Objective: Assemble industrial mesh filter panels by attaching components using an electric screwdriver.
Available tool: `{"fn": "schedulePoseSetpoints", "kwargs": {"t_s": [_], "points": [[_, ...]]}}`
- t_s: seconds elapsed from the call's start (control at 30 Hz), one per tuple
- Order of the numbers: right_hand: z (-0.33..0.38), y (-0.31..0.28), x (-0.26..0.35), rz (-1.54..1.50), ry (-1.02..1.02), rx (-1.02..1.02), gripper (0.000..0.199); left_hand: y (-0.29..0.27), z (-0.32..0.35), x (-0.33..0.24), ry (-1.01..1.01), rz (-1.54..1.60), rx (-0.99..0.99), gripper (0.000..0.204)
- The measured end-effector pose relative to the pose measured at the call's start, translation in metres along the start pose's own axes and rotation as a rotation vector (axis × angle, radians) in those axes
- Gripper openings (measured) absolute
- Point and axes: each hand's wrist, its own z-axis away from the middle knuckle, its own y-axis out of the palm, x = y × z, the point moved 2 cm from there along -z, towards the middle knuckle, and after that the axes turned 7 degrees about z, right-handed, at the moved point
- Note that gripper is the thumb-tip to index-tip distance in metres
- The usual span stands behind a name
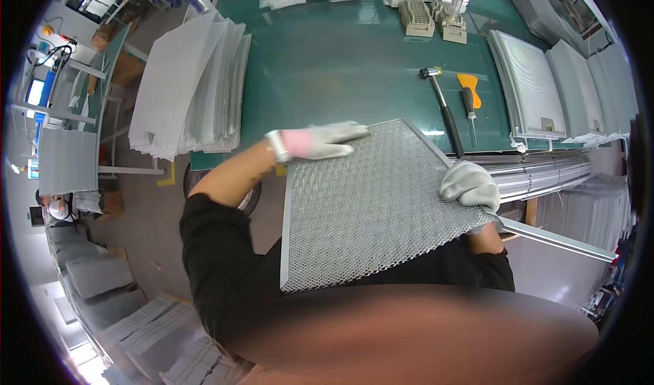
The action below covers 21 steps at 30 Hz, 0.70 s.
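Observation:
A grey metal mesh filter panel is tilted in front of me, its far corner by the edge of the green table. Metal channel runs along its left and far sides; the near edge shows bare mesh. My left hand, in a white and pink glove, lies on the far left part with fingers stretched out. My right hand, in a whitish glove, is closed around the panel's right corner. From beside that hand a bare metal frame strip sticks out to the right. The fingertips under the corner are hidden.
On the green table lie a hammer, an orange scraper and a screwdriver. Mesh sheets are stacked at left, framed panels at right. Beige clamp-like blocks stand at the back. Metal strips lie under the right edge.

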Motion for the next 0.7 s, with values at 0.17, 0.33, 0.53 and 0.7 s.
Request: {"fn": "schedulePoseSetpoints", "kwargs": {"t_s": [0.17, 0.33, 0.53, 0.7], "points": [[-0.002, 0.001, -0.008, -0.041, 0.016, -0.008, 0.033, 0.003, -0.063, -0.005, -0.011, 0.109, 0.055, 0.063], [-0.016, 0.0, -0.029, -0.141, 0.077, -0.082, 0.03, -0.024, -0.024, -0.02, -0.095, 0.204, 0.007, 0.059], [-0.1, -0.009, -0.073, 0.312, 0.348, -0.149, 0.014, -0.058, 0.094, -0.126, 0.783, 0.32, -0.864, 0.043], [-0.12, 0.007, -0.091, 0.136, 0.377, -0.195, 0.017, -0.065, 0.098, -0.12, 0.548, 0.195, -1.723, 0.015]]}}
